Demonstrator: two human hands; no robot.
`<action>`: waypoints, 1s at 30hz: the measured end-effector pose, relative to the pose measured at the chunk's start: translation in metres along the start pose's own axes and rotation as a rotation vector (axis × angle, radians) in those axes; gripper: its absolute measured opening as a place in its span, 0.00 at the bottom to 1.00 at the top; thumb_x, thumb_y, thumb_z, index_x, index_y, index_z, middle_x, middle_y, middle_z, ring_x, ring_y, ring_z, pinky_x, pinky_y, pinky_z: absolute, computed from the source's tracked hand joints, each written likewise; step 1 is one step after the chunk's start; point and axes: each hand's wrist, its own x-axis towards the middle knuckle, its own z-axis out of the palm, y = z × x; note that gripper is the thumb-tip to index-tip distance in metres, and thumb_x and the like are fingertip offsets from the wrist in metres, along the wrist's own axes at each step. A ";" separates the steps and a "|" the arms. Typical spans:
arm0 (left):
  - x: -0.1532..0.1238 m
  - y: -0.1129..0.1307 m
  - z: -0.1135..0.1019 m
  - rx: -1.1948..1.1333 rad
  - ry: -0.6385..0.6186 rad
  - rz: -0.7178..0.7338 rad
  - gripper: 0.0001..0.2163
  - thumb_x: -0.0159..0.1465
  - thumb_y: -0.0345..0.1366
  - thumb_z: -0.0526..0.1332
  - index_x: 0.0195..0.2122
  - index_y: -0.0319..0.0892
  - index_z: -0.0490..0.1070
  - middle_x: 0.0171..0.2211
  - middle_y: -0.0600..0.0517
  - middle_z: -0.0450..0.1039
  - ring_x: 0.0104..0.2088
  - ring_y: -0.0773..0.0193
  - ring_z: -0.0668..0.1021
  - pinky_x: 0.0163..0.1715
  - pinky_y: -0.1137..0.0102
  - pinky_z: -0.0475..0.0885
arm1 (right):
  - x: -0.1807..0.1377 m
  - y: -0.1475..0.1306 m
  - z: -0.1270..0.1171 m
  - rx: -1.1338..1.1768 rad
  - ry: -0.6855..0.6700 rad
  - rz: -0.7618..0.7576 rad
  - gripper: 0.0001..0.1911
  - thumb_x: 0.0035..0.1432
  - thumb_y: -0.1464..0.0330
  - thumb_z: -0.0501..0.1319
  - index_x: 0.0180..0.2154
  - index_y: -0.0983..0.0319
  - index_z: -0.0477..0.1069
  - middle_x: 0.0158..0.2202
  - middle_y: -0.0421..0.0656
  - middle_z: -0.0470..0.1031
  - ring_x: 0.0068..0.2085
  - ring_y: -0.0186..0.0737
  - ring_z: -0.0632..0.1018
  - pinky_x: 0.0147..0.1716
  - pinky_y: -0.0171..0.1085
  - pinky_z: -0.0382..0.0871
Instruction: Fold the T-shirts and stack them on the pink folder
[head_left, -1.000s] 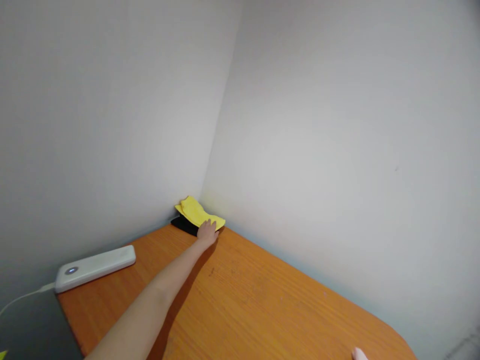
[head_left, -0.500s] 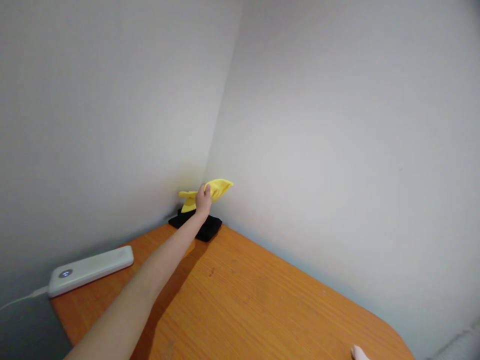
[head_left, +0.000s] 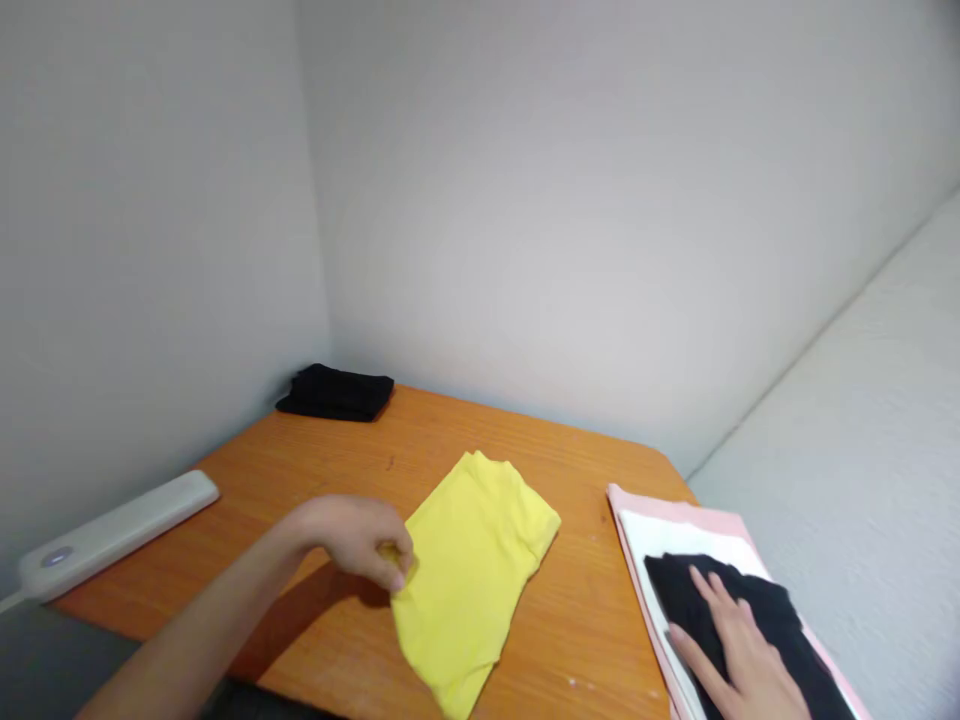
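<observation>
Head view, wooden table (head_left: 585, 600), yellow cloth (head_left: 472, 560), walls (head_left: 555, 220)

The left hand (head_left: 367, 540) seemingly hides the yellow cloth's (head_left: 472, 560) pinched edge; right of that cloth, the view's bottom clips the right hand (head_left: 742, 655), covering part of a black cloth (head_left: 784, 625).

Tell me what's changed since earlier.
The left hand drew the yellow cloth off the black cloth toward the person and still pinches its left edge. The view swung right, showing the right hand on a pile. Black cloth and white bar stayed put.
</observation>
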 end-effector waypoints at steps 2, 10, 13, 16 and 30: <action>-0.005 0.005 -0.003 -0.024 -0.037 -0.010 0.12 0.60 0.48 0.63 0.38 0.50 0.80 0.33 0.53 0.80 0.32 0.60 0.77 0.32 0.73 0.66 | -0.001 -0.016 -0.007 -0.074 0.124 0.001 0.41 0.56 0.43 0.48 0.64 0.58 0.57 0.65 0.54 0.57 0.66 0.69 0.52 0.56 0.71 0.50; 0.022 0.013 0.040 0.049 0.399 -0.024 0.15 0.66 0.47 0.55 0.47 0.50 0.76 0.48 0.49 0.75 0.49 0.55 0.74 0.52 0.66 0.65 | -0.017 -0.135 0.007 0.233 0.007 -0.029 0.18 0.66 0.55 0.50 0.48 0.60 0.67 0.44 0.53 0.72 0.48 0.55 0.72 0.49 0.51 0.66; 0.032 0.018 0.065 0.008 0.393 0.047 0.14 0.66 0.46 0.57 0.48 0.50 0.76 0.52 0.48 0.74 0.53 0.54 0.73 0.56 0.64 0.63 | -0.011 -0.151 0.029 0.220 0.038 0.001 0.18 0.65 0.57 0.53 0.48 0.63 0.65 0.45 0.54 0.71 0.48 0.57 0.71 0.49 0.53 0.65; 0.039 0.026 0.086 -0.060 0.373 0.108 0.15 0.67 0.46 0.55 0.48 0.49 0.74 0.51 0.49 0.74 0.53 0.56 0.73 0.56 0.65 0.64 | -0.003 -0.160 0.036 0.252 0.115 0.022 0.12 0.61 0.62 0.57 0.43 0.62 0.65 0.42 0.51 0.70 0.47 0.56 0.70 0.48 0.52 0.65; 0.074 0.022 0.154 -0.757 0.697 -0.037 0.17 0.62 0.51 0.58 0.29 0.45 0.55 0.26 0.59 0.54 0.27 0.69 0.61 0.29 0.74 0.61 | -0.048 -0.240 0.019 0.579 0.006 -0.106 0.07 0.65 0.63 0.54 0.34 0.57 0.60 0.35 0.42 0.67 0.35 0.42 0.72 0.35 0.39 0.69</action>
